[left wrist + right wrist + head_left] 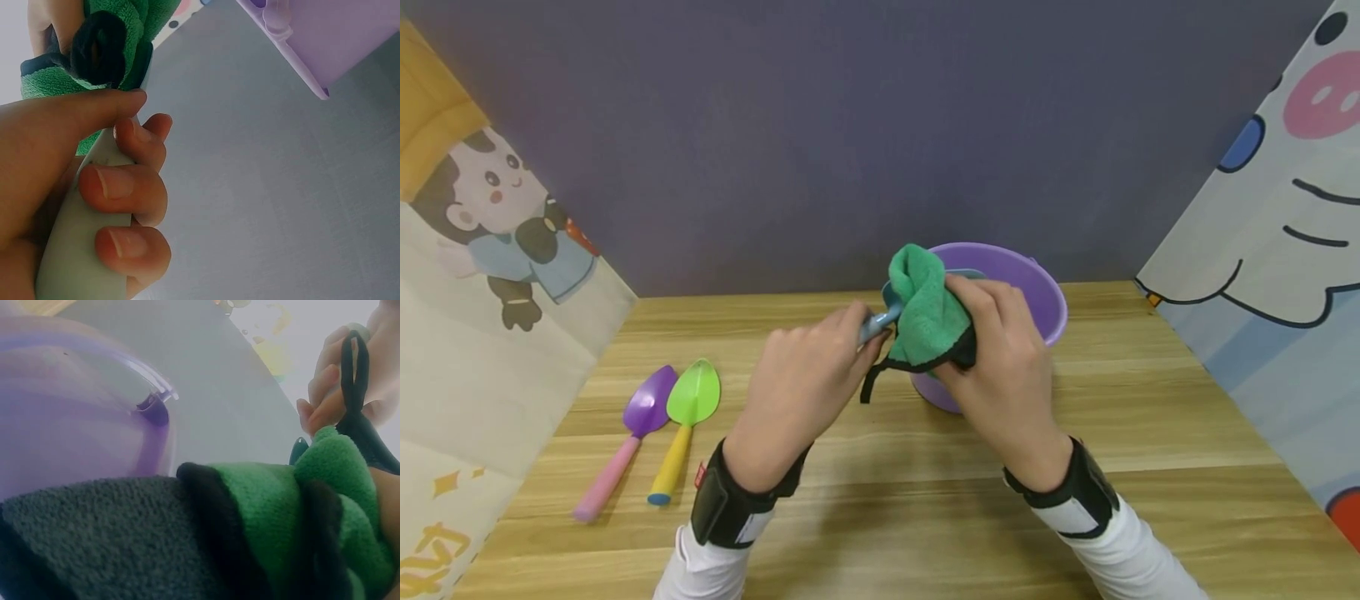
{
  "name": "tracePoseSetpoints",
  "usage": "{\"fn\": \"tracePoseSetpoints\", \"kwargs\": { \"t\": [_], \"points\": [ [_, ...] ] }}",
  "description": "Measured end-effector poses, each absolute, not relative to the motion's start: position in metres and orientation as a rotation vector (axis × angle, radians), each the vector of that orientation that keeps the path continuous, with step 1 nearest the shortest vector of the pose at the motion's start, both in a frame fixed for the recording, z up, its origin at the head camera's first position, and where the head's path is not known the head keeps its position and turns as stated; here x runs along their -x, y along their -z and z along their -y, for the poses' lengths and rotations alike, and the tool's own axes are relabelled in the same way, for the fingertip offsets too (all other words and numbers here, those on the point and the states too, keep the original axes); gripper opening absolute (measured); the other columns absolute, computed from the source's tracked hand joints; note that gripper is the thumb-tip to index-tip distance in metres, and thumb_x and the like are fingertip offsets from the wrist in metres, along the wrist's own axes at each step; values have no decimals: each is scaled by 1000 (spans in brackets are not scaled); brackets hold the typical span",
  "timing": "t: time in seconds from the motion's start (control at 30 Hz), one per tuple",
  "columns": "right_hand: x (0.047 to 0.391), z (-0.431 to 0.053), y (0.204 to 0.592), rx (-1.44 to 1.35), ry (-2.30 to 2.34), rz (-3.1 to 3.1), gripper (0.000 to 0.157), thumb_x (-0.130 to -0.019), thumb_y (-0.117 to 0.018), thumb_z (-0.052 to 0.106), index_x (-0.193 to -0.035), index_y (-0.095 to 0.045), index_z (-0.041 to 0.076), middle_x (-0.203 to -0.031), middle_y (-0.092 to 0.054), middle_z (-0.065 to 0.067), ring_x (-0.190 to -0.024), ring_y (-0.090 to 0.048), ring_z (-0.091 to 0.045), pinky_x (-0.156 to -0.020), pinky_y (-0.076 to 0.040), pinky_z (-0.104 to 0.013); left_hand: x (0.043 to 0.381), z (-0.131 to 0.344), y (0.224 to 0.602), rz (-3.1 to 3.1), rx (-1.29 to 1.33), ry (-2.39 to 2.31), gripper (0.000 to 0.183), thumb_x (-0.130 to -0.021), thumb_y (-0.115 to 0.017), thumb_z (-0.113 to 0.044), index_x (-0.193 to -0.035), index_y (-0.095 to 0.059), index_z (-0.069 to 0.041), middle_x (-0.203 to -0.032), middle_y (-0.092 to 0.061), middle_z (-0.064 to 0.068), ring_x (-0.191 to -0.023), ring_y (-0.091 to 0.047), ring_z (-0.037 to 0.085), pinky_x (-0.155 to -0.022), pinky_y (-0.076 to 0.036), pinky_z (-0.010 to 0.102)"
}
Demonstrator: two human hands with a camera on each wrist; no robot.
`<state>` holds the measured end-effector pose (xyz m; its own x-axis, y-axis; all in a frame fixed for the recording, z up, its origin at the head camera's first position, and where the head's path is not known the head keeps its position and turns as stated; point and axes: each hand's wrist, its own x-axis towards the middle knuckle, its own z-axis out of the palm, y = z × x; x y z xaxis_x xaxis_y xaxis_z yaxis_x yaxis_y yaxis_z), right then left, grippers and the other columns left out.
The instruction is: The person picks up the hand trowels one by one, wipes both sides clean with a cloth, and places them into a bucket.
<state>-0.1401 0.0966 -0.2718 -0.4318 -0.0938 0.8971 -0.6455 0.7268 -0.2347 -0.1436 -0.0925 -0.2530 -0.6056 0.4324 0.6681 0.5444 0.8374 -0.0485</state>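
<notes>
My left hand [805, 367] grips the pale blue handle [878, 323] of a small toy shovel, fingers curled round it in the left wrist view. Most of the shovel's blue blade is hidden behind a green towel [925, 312] with black edging and a hanging loop. With bent fingers, my right hand [1007, 375] holds this bunched towel against the blade. In the right wrist view the towel [269, 519] shows a dark grey side as well. Both hands are raised in front of a purple bucket [1033, 287], partly covering it.
Left on the wooden table [880, 517] lie a purple shovel [651, 404] with a pink handle and a green shovel [694, 396] with a yellow handle, side by side. A dark grey wall [850, 142] rises behind; cartoon-printed panels stand at both sides.
</notes>
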Motion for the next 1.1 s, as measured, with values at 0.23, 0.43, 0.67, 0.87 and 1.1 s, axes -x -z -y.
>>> {"fn": "tracePoseSetpoints", "kwargs": {
  "t": [0.23, 0.43, 0.67, 0.87, 1.1],
  "points": [
    [141, -97, 270, -569, -696, 1931, 66, -60, -86, 2, -120, -59, -2, -104, -64, -24, -96, -58, -36, -85, -50, -52, 143, 92, 252, 2307, 706, 207, 24, -92, -63, -29, -81, -59, -8, -58, -47, -2, -41, -38, 10, -31, -33, 31],
    [141, -97, 269, -570, -693, 1930, 65, -61, -85, 1, -120, -58, -2, -104, -64, -24, -97, -58, -36, -86, -50, -52, 143, 92, 251, 2312, 706, 205, 24, -92, -63, -28, -81, -58, -8, -58, -45, -3, -42, -36, 9, -31, -32, 31],
    [140, -98, 270, -551, -689, 1939, 64, -63, -84, 1, -121, -58, -2, -104, -64, -25, -98, -57, -36, -86, -50, -52, 143, 92, 252, 2313, 712, 210, 22, -92, -63, -26, -80, -58, -8, -58, -44, -3, -42, -36, 9, -31, -32, 30],
    [141, -98, 269, -540, -693, 1928, 62, -64, -83, 1, -120, -58, -2, -103, -64, -25, -96, -57, -36, -86, -50, -53, 144, 91, 252, 2319, 711, 206, 25, -92, -62, -29, -79, -56, -9, -58, -41, -3, -42, -35, 9, -31, -30, 30],
    [141, -99, 269, -532, -695, 1931, 61, -64, -83, 1, -120, -59, -2, -103, -64, -25, -96, -58, -37, -86, -50, -53, 144, 90, 252, 2322, 724, 219, 27, -92, -62, -31, -79, -56, -8, -59, -40, -4, -42, -35, 9, -33, -26, 27]
  ]
}}
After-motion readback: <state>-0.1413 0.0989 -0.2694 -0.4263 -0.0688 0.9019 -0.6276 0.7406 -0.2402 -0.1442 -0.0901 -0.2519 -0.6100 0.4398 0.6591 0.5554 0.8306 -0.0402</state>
